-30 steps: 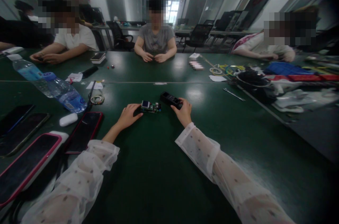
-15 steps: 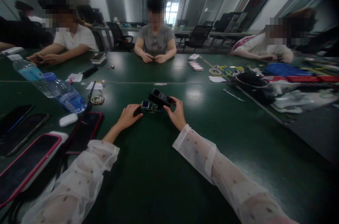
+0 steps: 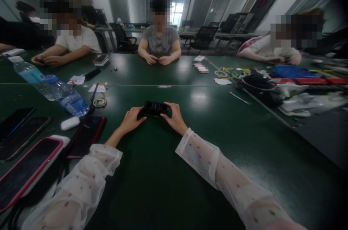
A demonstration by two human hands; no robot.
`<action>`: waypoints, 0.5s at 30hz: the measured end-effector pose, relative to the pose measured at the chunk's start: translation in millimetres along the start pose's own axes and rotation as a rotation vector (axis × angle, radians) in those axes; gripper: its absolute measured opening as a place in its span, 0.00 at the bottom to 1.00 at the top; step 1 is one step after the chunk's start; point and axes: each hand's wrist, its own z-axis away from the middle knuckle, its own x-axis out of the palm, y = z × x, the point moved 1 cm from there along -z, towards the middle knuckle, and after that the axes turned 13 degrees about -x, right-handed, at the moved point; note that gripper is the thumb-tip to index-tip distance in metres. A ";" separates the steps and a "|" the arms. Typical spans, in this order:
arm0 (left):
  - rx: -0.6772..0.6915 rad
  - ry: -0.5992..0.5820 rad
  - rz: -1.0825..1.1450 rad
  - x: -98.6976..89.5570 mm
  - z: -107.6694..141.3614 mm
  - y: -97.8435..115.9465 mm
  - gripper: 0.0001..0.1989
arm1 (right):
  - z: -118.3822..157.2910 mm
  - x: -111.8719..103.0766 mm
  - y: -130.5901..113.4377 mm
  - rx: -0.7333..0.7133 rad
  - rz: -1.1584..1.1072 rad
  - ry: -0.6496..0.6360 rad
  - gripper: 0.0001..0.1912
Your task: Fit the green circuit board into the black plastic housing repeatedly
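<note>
A small black plastic housing (image 3: 155, 106) lies over a circuit board on the green table (image 3: 152, 172), and the board is almost fully hidden beneath it. My left hand (image 3: 133, 116) grips the left end of the board, its thumb in front and fingers behind. At the other end, my right hand (image 3: 175, 116) pinches the housing between thumb and fingers. Both sleeves are sheer white with dark dots.
To my left lie several phones, one a red-edged phone (image 3: 87, 135), plus a white earbud case (image 3: 70, 123) and water bottles (image 3: 66, 95). A wrench (image 3: 239, 98) and a cluttered tray edge (image 3: 282, 119) are on the right. People sit opposite, their hands on the table.
My right hand has brought the black housing left and down over the circuit board, covering its small screen. My left hand has stayed in place.
</note>
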 end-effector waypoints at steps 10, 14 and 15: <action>-0.018 -0.017 0.033 -2.4 1.1 1.9 0.32 | 2.2 0.3 0.3 0.061 0.003 -0.094 0.35; -0.025 -0.017 0.020 -1.6 0.7 2.0 0.32 | 2.1 0.2 -2.0 0.052 0.015 -0.097 0.37; -0.025 -0.015 0.017 -1.4 0.5 1.9 0.32 | 2.1 0.1 -2.3 0.050 0.017 -0.100 0.37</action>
